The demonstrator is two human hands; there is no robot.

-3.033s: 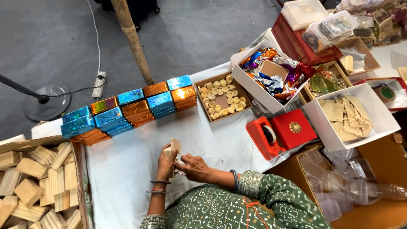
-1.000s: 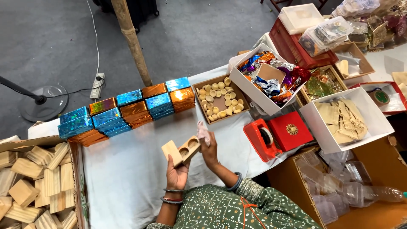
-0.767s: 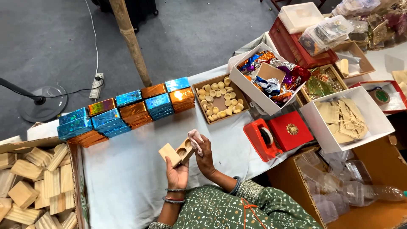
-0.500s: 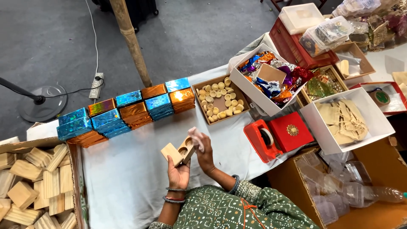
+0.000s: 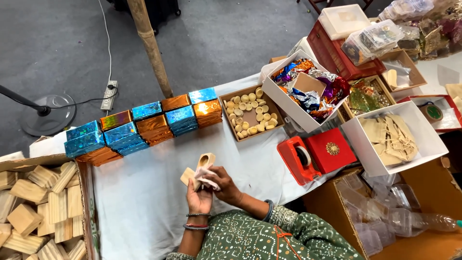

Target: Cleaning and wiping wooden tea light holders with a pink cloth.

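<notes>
A light, stiff wooden block [image 5: 198, 169] is being gripped by left hand [image 5: 198, 198] fingers; a soft cloth [image 5: 207, 174] is being pinched against it by right hand [image 5: 225, 185].

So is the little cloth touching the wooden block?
Touching. The head view shows the right hand pressing the cloth onto the wooden block, no gap.

Bright, even daylight — sharp, shadowless

My green dotted sleeve [image 5: 269, 238] has an orange thread; thin bangles circle my left wrist [image 5: 196, 221], a dark bangle [image 5: 268, 210] my right.
</notes>
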